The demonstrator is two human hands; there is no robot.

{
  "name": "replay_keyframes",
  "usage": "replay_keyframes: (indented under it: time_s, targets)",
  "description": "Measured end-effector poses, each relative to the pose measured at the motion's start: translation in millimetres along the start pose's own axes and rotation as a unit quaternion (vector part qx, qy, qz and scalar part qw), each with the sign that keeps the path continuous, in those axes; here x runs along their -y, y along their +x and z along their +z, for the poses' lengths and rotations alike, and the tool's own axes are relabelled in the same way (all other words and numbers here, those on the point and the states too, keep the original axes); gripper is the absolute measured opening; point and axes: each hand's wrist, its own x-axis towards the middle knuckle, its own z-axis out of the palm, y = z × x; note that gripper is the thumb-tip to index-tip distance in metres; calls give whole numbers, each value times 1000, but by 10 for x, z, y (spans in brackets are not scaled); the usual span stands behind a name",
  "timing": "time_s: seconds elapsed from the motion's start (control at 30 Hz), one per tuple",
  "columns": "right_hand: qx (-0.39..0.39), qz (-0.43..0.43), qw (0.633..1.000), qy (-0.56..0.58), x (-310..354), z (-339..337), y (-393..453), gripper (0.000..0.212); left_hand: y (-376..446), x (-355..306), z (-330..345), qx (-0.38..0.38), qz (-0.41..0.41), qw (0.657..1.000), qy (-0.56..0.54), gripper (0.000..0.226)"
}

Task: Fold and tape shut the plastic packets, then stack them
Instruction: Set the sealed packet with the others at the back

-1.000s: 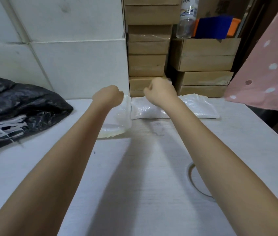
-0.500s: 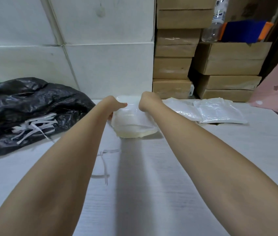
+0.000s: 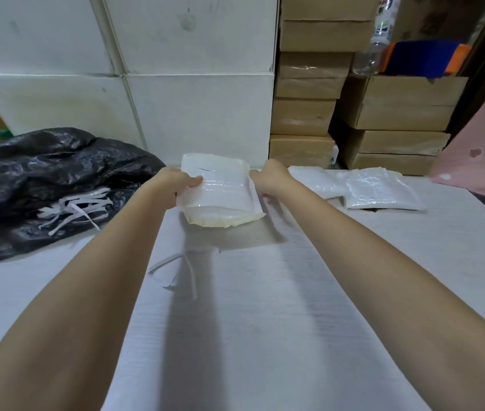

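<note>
Plastic packet (image 3: 219, 185) sits atop a stack (image 3: 223, 219) at the table's (image 3: 265, 321) far edge, long axis running away from the person (near end slightly raised); left hand (image 3: 176, 185) and right hand (image 3: 270, 180) grip its sides.

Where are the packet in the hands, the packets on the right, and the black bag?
held packet (image 3: 220, 188), head view, its top face.
loose packets (image 3: 380, 191), head view, nearest packet's top.
black bag (image 3: 42, 173), head view, crumpled middle.
</note>
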Motion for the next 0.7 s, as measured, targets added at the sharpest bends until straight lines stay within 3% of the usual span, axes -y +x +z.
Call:
replay_keyframes:
  time_s: [0.07, 0.27, 0.37, 0.7]
  targets:
    - [12, 20, 995, 99, 9, -41, -162, 20, -168, 11, -53, 13, 5, 1000, -26, 37]
    - [52, 44, 973, 222, 50, -250, -647, 16, -694, -68, -3, 39, 43, 996, -71, 30]
    - [24, 45, 969, 241, -38, -280, -848, 31, -924, -57, 83, 47, 49, 996, -59, 34]
    - [-26, 51, 976, 210, -643, -327, -1763, 23, -1670, 423, 524, 60, 50, 997, 17, 20]
